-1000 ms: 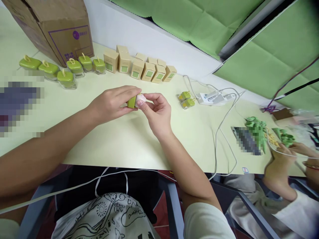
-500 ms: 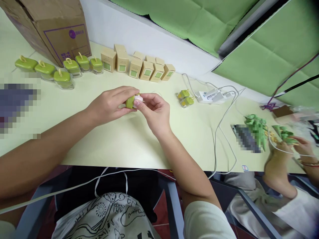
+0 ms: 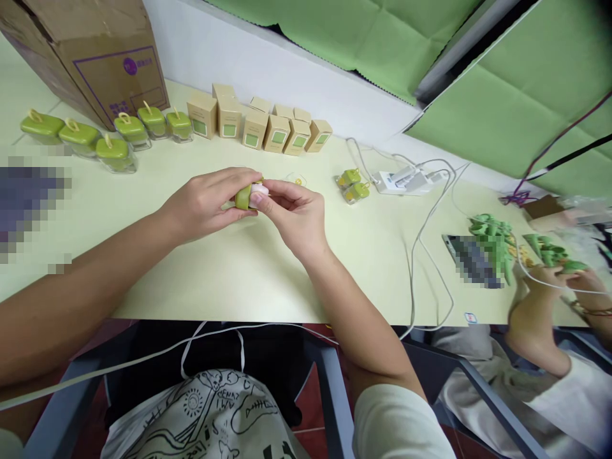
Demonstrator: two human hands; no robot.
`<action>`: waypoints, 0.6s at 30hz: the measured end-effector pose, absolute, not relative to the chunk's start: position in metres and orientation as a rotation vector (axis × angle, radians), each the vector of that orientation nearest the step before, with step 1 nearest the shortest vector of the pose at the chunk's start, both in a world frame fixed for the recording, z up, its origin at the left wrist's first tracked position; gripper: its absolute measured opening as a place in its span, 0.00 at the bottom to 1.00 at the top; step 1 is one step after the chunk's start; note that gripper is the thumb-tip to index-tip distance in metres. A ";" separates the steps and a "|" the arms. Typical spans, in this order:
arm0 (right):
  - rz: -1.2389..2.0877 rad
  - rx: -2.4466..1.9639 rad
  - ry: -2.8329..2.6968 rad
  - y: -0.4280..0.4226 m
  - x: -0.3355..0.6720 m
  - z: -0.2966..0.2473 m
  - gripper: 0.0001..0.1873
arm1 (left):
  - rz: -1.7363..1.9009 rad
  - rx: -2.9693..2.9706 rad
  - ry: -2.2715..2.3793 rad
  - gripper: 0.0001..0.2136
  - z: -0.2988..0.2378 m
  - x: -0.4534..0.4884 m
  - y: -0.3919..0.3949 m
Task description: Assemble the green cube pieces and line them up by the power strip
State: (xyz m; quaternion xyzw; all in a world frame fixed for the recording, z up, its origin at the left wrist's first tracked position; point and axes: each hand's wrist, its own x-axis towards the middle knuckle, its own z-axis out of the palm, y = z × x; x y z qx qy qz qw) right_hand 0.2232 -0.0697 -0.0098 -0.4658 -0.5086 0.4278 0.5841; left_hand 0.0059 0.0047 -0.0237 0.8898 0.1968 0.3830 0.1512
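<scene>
A small green cap (image 3: 243, 198), like the lids on the jars at the back left, is gripped by my left hand (image 3: 203, 201), fingers above and thumb below. My right hand (image 3: 299, 213) pinches a whitish piece (image 3: 259, 190) against the cap's open side. Whether that piece is cloth or plastic I cannot make out. Both hands are held over the table, almost touching. Just behind my right hand lies a small clear item with a yellow spot (image 3: 299, 181).
Several clear jars with green lids (image 3: 113, 153) line the back left, before a large cardboard box (image 3: 115, 70). Small kraft boxes (image 3: 255, 129) stand beside them. Two small green-topped containers (image 3: 356, 191) sit near a power strip (image 3: 401, 183). White cables cross the table. A co-worker's hands (image 3: 564, 280) handle green pieces.
The view has shifted slightly. The small clear item behind my right hand shows more plainly. Both my hands keep their hold on the cap and the whitish piece.
</scene>
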 end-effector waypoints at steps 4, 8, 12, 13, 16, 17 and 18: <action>0.979 -1.070 -1.206 -0.071 0.222 -0.009 0.29 | 1.147 2.526 0.558 0.22 -0.024 0.009 0.004; 0.914 -1.102 -1.218 -0.072 0.220 -0.010 0.29 | 1.250 2.417 0.653 0.22 -0.024 0.017 -0.001; 0.876 -1.132 -1.180 -0.069 0.218 -0.016 0.32 | 1.269 2.178 0.800 0.28 -0.030 0.029 -0.009; 0.872 -1.134 -1.169 -0.069 0.218 -0.017 0.32 | 1.276 2.116 0.830 0.30 -0.032 0.032 -0.011; 0.854 -1.131 -1.150 -0.067 0.218 -0.019 0.32 | 1.303 2.011 0.857 0.31 -0.040 0.039 -0.016; 0.846 -1.134 -1.147 -0.067 0.218 -0.018 0.32 | 1.300 1.997 0.846 0.31 -0.042 0.041 -0.017; 0.838 -1.138 -1.143 -0.067 0.217 -0.018 0.32 | 1.293 1.986 0.828 0.31 -0.044 0.043 -0.017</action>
